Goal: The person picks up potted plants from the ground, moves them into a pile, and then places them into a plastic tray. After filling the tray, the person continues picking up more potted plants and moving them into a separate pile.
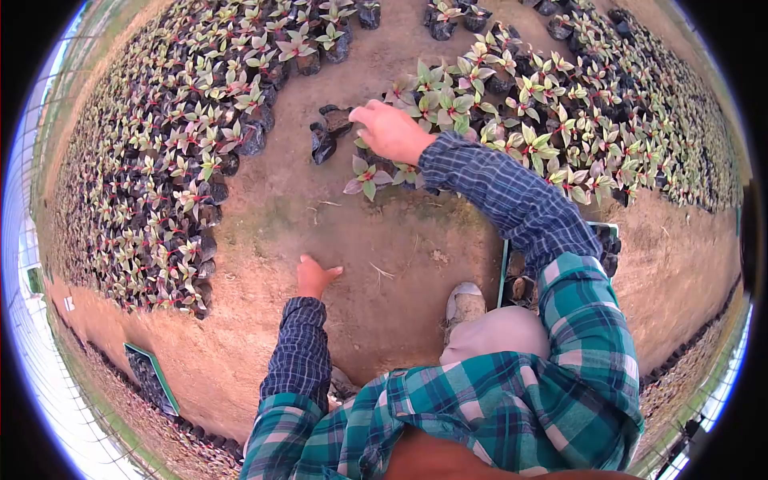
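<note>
My right hand (392,132) reaches out at the top middle, palm down, its fingers curled together at the rim of a small black nursery bag (339,121) with soil in it. The bag is tilted, and crumpled black plastic (322,144) hangs or lies just left of it. Below that hand stands a potted seedling (369,178) with green and reddish leaves. More seedlings (452,108) crowd beside the wrist. My left hand (314,276) is over bare soil, thumb spread from the fingers, holding nothing.
Dense rows of bagged seedlings (176,136) fill the left side, and another block (592,120) fills the right. A green-edged tray (503,272) with black bags sits beside my shoe (464,302). Another tray (152,378) lies at the lower left. Bare soil (384,240) runs between the blocks.
</note>
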`<state>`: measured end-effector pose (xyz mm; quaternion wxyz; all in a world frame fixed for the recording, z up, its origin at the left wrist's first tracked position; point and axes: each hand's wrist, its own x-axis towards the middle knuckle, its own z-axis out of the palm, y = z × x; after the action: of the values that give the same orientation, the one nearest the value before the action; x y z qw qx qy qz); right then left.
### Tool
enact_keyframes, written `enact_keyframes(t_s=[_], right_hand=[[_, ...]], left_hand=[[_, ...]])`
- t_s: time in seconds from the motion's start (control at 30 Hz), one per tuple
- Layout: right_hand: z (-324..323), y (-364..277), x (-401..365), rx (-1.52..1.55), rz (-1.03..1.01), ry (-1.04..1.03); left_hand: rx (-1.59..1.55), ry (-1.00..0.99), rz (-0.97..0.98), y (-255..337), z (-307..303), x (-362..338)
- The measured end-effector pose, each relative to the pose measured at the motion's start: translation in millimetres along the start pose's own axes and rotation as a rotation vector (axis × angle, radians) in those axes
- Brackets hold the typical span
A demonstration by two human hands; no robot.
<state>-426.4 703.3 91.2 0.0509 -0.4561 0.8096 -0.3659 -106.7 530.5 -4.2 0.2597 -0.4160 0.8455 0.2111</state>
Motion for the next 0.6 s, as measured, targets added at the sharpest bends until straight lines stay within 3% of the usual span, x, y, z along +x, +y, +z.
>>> enact_keyframes(t_s=[0.1,0.17,0.3,0.43,0.5,0.6], right_hand=[[43,0,41,-0.349,-0.157,-0.148],[67,6,56,-0.388,-0.112,-0.337],[99,19,63,-0.388,-0.097,-0.367],[97,15,55,-0.185,-0.109,-0.191],[87,7,39,0.057,-0.09,-0.047],[39,-11,-7,0.259,-0.003,0.127]], left_hand=[[-0.004,-0.009,-0.012,5,3,2],[-0.002,-0.01,-0.044,5,3,1],[-0.029,-0.01,-0.047,5,2,0],[-0.048,-0.027,0.002,3,2,3],[-0.018,-0.019,0.008,-2,4,5],[-0.015,0.008,0.071,-21,18,20]])
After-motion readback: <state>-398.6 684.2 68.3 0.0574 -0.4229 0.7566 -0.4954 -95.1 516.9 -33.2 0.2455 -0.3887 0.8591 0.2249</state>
